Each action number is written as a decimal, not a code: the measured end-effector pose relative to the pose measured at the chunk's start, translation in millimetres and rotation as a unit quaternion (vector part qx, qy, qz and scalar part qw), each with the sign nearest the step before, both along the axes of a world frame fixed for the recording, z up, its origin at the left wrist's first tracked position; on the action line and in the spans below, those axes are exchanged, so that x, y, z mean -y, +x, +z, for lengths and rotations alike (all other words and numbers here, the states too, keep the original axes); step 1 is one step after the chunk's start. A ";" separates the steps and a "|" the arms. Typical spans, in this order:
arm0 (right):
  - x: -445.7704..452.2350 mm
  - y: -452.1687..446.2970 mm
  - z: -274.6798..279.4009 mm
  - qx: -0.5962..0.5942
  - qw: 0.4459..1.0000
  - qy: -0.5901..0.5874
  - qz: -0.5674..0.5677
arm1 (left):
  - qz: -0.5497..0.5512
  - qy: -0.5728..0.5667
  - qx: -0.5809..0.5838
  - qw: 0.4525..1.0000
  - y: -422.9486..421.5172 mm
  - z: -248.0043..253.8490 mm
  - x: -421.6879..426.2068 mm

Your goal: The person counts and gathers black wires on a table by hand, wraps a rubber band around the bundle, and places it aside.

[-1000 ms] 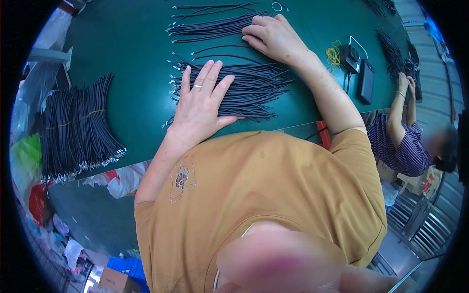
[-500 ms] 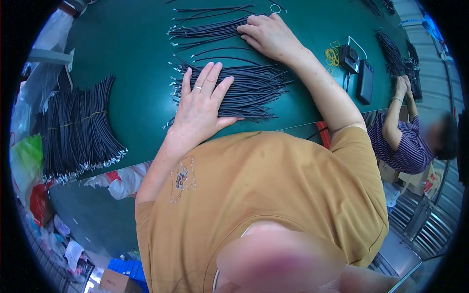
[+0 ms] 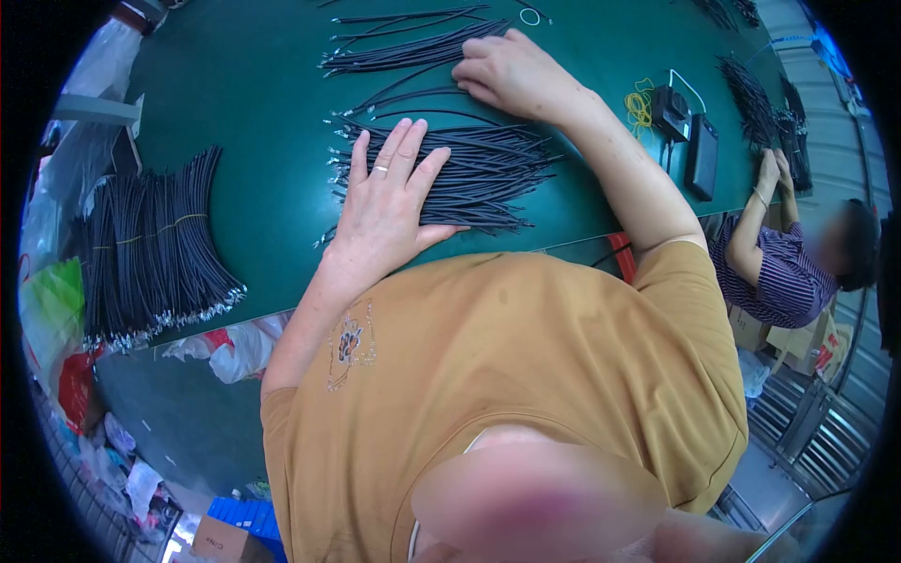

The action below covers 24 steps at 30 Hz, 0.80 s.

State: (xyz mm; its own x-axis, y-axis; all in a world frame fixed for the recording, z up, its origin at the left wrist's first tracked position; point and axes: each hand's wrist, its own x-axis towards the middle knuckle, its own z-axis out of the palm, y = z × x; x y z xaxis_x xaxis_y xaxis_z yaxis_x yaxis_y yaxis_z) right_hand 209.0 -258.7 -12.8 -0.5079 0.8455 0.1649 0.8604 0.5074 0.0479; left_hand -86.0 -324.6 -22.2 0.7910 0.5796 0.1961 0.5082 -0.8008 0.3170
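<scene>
My left hand (image 3: 385, 192) lies flat, fingers spread, on a wide pile of black cables (image 3: 488, 178) with silvery metal ends at the left. Farther up the table, my right hand (image 3: 516, 77) has its fingers curled together around the right ends of a few black cables (image 3: 413, 92). These slant down leftward to the upper edge of the pile; the fingertips are partly hidden. Just above is a smaller group of black cables (image 3: 404, 52), apart from the pile.
Tied bundles of black cables (image 3: 150, 244) lie at the left on the green table (image 3: 263, 113). To the right are a yellow cord (image 3: 638, 108), a black adapter (image 3: 670, 113) and a power bank (image 3: 702, 158). A co-worker (image 3: 779, 272) handles more cables (image 3: 748, 98) at far right.
My right hand has drawn a few cables down from the upper group toward the pile. My left hand stays in place.
</scene>
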 end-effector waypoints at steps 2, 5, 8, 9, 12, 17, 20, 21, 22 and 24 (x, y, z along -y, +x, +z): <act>10.7 -2.3 4.8 0.010 0.996 -0.051 0.070 | -0.001 0.009 0.011 1.000 0.8 -1.5 -0.7; 32.1 -11.2 17.1 -0.033 0.988 -0.094 0.120 | 0.001 0.017 0.032 0.999 3.9 -2.3 -1.3; 33.8 -9.4 13.2 -0.068 0.984 -0.110 0.123 | 0.007 0.022 0.029 0.999 4.5 -2.9 -1.3; 30.3 -6.2 11.6 -0.091 0.981 -0.115 0.128 | 0.008 0.027 0.016 0.999 4.5 -3.2 -1.3; 3.8 4.7 -2.2 -0.086 0.995 0.028 0.039 | 0.010 0.030 0.011 0.999 4.6 -2.5 -1.2; -12.6 5.1 -11.8 -0.022 0.996 0.081 -0.032 | 0.008 0.037 0.017 0.999 3.3 -3.2 -1.1; -7.8 3.0 -6.4 -0.021 0.999 0.033 -0.029 | 0.007 0.035 0.021 0.999 3.6 -3.0 -1.4; -6.5 3.6 -5.2 -0.028 0.999 0.006 -0.026 | 0.007 0.035 0.021 0.999 3.7 -2.9 -1.5; -5.6 5.2 -6.2 -0.028 0.999 0.005 -0.027 | 0.006 0.033 0.021 0.999 3.7 -2.9 -1.7; -3.4 8.7 -8.0 -0.052 0.998 0.046 -0.004 | 0.005 0.030 0.015 0.999 3.9 -3.0 -2.1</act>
